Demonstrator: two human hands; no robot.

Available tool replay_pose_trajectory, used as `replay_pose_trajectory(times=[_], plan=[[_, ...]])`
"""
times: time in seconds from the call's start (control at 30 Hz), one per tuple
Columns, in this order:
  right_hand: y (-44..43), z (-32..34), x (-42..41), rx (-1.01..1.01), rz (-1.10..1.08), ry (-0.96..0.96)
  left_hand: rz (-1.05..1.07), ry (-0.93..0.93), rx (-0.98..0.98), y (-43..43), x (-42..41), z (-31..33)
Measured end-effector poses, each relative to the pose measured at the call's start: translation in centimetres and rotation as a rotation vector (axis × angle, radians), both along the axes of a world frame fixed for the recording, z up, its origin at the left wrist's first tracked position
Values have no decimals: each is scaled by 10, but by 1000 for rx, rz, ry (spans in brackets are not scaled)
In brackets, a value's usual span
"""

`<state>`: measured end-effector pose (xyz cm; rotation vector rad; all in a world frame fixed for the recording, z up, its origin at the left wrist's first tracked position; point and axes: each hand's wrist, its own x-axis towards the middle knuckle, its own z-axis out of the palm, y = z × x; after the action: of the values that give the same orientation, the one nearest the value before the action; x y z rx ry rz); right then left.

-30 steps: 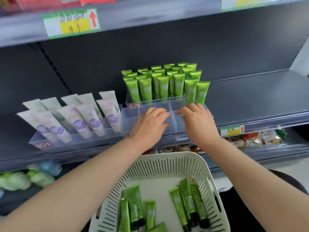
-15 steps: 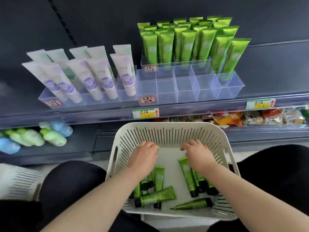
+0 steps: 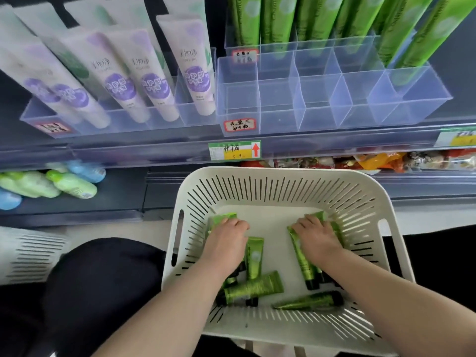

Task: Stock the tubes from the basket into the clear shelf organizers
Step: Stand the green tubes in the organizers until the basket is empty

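1. Across the upper half of the view runs the dark shelf (image 3: 154,153), with a clear strip along its front edge.
2. On it, two clear organizers stand side by side: the left organizer (image 3: 123,122) and the right organizer (image 3: 316,106), which is split into square cells.
3. Below the shelf edge sits the basket (image 3: 283,181), white with slotted walls, and a dark-clad knee (image 3: 103,279) is just left of it.
4. White tubes (image 3: 198,81) with purple marks stand cap-down in the left organizer, leaning back.
5. Green tubes (image 3: 278,21) stand in the rear rows of the right organizer, and two more stand further forward at its right end.
6. Palm down, the left hand (image 3: 226,240) lies over tubes in the basket's far left part. Its fingers bend down onto a tube end (image 3: 221,219), but I cannot tell whether they grip it.
7. Likewise palm down, the right hand (image 3: 316,235) covers tubes in the far right part. Its fingers curl over their flat ends, and the grip is hidden too.
8. Green and blue bottles (image 3: 72,184) lie on the lower shelf at left, and bright packets (image 3: 373,161) lie at right.
9. Loose tubes (image 3: 253,288) with black caps lie on the basket floor. One is just beside the left hand, one lies crosswise nearer the person, and a darker one is near the front wall.
10. A price tag (image 3: 234,150), green and yellow with a red arrow, sits in the shelf strip above the basket.
11. A handwritten label (image 3: 239,124) is stuck on the right organizer's front.
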<state>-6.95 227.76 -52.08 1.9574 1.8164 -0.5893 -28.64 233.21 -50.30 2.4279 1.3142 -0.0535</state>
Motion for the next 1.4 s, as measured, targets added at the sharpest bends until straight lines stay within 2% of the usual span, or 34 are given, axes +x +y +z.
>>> replay_pose_trajectory(times=[0.23,0.4,0.53,0.73,0.83,0.93,1.27,1.4], plan=[[15,6,-3,29,12,4,-22,13,-24,-1,6,3],[6,13,-6,13,-264,299,-73,108,-146,-7,11,8],[0,30,0,74,-264,358,-140,120,-240,-17,19,10],[-8,63,7,337,-262,446,-309,408,-420,-35,53,12],[-18,69,16,378,-282,489,-410,618,-401,-42,65,6],[-26,69,17,354,-284,503,-429,707,-359,-42,67,0],[-24,69,11,375,-251,492,-208,470,-305,-37,58,-5],[-24,73,10,411,-251,478,19,162,-355,-29,48,0]])
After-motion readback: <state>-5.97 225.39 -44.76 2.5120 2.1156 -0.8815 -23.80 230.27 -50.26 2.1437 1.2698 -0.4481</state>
